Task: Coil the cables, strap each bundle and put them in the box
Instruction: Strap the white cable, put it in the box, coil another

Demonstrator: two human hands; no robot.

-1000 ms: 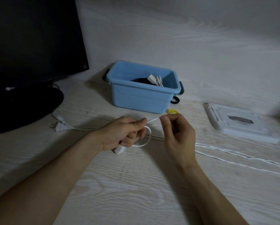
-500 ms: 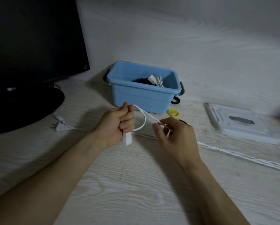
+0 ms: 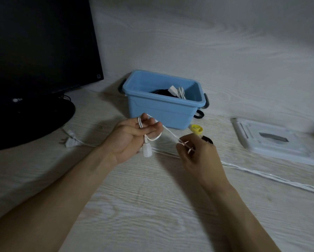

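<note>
1. Blue box (image 3: 159, 113) is sitting just beyond both hands, holding coiled cables.
2. Left hand (image 3: 132, 137) is gripping a white cable (image 3: 168, 132) looped over its fingers, the plug hanging below.
3. Right hand (image 3: 198, 155) is pinching that cable, a yellow roll (image 3: 196, 128) just behind.

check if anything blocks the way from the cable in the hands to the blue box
Nothing visible does. The white cable runs between the left hand and right hand, just in front of the blue box, whose top is open.
</note>
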